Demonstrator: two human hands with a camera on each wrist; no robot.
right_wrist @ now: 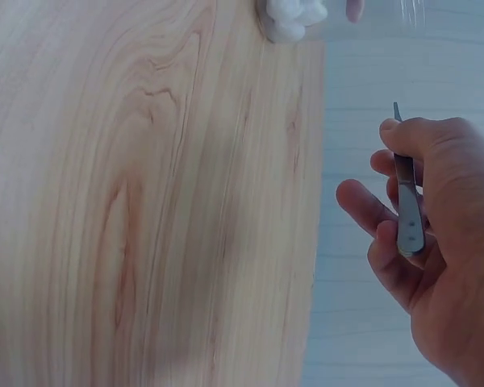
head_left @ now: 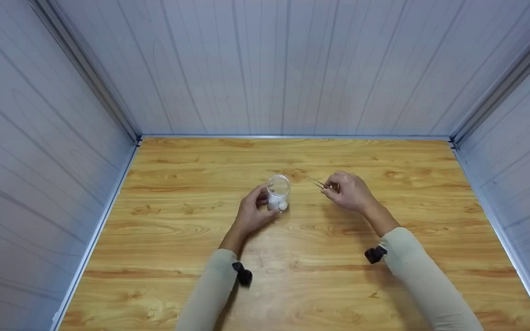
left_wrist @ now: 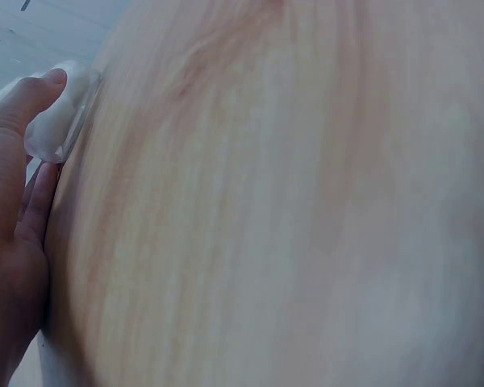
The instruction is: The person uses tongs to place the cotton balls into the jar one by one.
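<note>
My left hand [head_left: 252, 212] grips a clear open jar [head_left: 279, 185] standing on the wooden table, thumb on the near side and fingers round its left. White cotton balls [head_left: 277, 202] lie in the bottom of the jar; in the left wrist view the thumb presses over them through the wall. To the right of the jar, my right hand [head_left: 351, 192] pinches metal tweezers [right_wrist: 410, 214] between thumb and fingers, raised above the table. Their two thin tips point left toward the jar and stand slightly apart, with nothing between them.
The wood-grain table [head_left: 173, 220] is bounded by pale panel walls [head_left: 265, 69] at the back and both sides. A metal strip [head_left: 228, 136] runs along the back edge. Black wrist cameras [head_left: 243, 274] sit on both sleeves.
</note>
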